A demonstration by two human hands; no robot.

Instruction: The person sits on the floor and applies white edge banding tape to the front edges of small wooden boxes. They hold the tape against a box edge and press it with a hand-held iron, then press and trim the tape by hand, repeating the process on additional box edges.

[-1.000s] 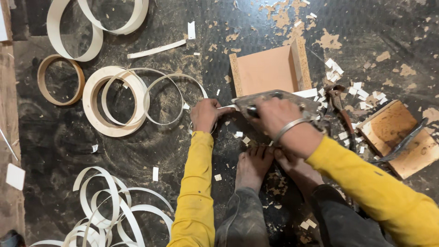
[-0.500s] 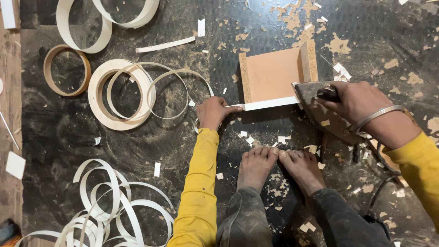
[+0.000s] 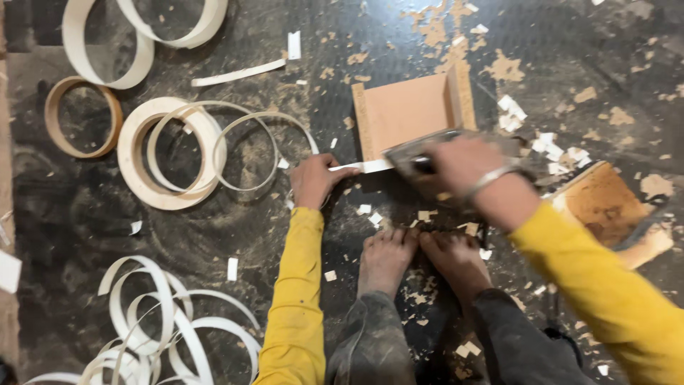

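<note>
Pinning white strip (image 3: 363, 167) w/ left hand (image 3: 317, 178); right hand (image 3: 467, 165) gripping blade (image 3: 420, 153).

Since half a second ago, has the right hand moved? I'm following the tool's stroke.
Yes. The right hand with the tool went left along the wooden board's near edge, toward the left hand.

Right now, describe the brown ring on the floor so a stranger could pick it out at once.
Start at the dark floor and look to its upper left, where hoops of thin wood lie. The brown ring lies flat just left of the thick pale ring. It alone is tan-brown; all the hoops around it are pale.
</note>
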